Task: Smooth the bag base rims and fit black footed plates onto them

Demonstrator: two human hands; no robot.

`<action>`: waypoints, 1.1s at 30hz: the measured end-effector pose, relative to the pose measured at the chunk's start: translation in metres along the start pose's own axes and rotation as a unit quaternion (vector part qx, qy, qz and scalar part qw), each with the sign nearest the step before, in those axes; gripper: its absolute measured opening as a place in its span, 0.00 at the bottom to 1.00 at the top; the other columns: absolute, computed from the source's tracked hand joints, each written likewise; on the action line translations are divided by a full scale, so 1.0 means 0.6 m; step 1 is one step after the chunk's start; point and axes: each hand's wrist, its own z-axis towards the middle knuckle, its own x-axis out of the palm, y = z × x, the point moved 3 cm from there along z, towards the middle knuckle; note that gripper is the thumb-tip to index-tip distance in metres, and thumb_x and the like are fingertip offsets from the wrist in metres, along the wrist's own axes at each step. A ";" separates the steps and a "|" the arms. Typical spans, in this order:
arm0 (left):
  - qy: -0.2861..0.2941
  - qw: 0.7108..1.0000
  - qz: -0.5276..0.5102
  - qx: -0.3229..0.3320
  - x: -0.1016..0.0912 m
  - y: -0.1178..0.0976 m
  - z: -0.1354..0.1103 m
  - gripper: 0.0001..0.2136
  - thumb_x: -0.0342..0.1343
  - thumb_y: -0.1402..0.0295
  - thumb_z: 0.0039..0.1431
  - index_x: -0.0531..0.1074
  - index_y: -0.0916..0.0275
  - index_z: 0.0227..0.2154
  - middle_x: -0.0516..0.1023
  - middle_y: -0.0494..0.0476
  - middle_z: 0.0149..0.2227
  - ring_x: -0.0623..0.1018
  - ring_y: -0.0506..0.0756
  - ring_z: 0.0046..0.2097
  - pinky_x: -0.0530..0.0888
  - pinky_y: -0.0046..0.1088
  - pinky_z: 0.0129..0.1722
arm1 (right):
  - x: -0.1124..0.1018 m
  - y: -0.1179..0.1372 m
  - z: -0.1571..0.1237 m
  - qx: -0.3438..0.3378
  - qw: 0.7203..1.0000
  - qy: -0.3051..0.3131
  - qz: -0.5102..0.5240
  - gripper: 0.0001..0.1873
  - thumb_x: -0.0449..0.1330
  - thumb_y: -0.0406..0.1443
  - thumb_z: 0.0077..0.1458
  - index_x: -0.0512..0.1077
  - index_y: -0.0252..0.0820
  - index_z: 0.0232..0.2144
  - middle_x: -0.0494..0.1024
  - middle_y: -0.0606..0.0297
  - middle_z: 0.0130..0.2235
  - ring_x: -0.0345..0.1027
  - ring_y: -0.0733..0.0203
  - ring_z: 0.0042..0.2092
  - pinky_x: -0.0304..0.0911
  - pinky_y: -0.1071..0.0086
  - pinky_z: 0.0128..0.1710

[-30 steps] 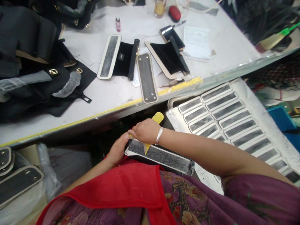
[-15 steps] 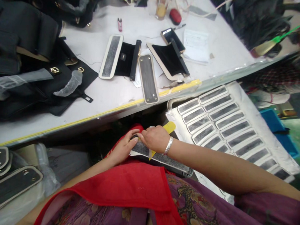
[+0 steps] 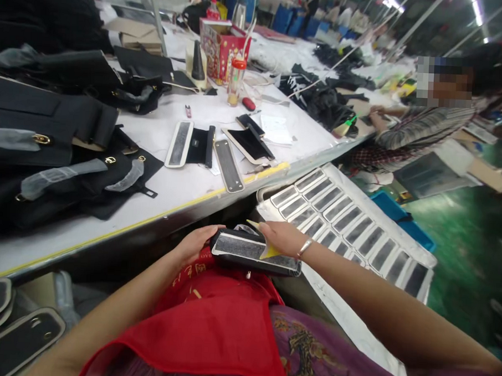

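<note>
Over your lap, covered by a red apron (image 3: 194, 349), sits a black bag piece (image 3: 251, 263) with a pale-rimmed grey panel (image 3: 238, 246) facing up. Your left hand (image 3: 195, 244) lies against its left end, fingers together; how firmly it grips, you cannot tell. Your right hand (image 3: 282, 237) pinches a flat yellow tool (image 3: 272, 251), its lower end over the panel. Beyond, at right, a white board (image 3: 267, 212) carries rows of similar strips; ahead, a table (image 3: 190, 188) holds black bags (image 3: 54, 113). Farther right, a co-worker (image 3: 424, 129) sits.
</note>
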 end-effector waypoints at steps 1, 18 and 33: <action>0.002 0.999 0.035 0.002 0.000 -0.003 0.002 0.23 0.60 0.57 0.48 0.73 0.65 0.45 0.79 0.61 0.39 0.77 0.57 0.40 0.70 0.35 0.44 | 0.002 -0.005 -0.016 -0.012 0.998 0.011 0.055 0.15 0.46 0.35 0.61 0.71 0.35 0.38 0.75 0.52 0.41 0.69 0.54 0.44 0.61 0.66 0.43; 0.065 0.989 -0.125 -0.039 0.025 0.026 -0.041 0.24 0.43 0.50 0.59 0.59 0.51 0.56 0.72 0.61 0.48 0.78 0.56 0.34 0.76 0.36 0.32 | 0.146 0.096 -0.068 0.094 0.789 -0.021 0.607 0.08 0.55 0.37 0.52 0.70 0.37 0.27 0.72 0.68 0.23 0.62 0.68 0.19 0.58 0.76 0.15; 0.004 0.985 -0.163 0.065 0.014 0.046 -0.006 0.29 0.38 0.45 0.58 0.66 0.59 0.51 0.74 0.60 0.48 0.74 0.58 0.48 0.69 0.35 0.50 | 0.198 0.214 -0.003 0.150 0.410 -0.049 0.898 0.07 0.57 0.34 0.54 0.70 0.36 0.34 0.78 0.60 0.33 0.72 0.66 0.27 0.66 0.77 0.21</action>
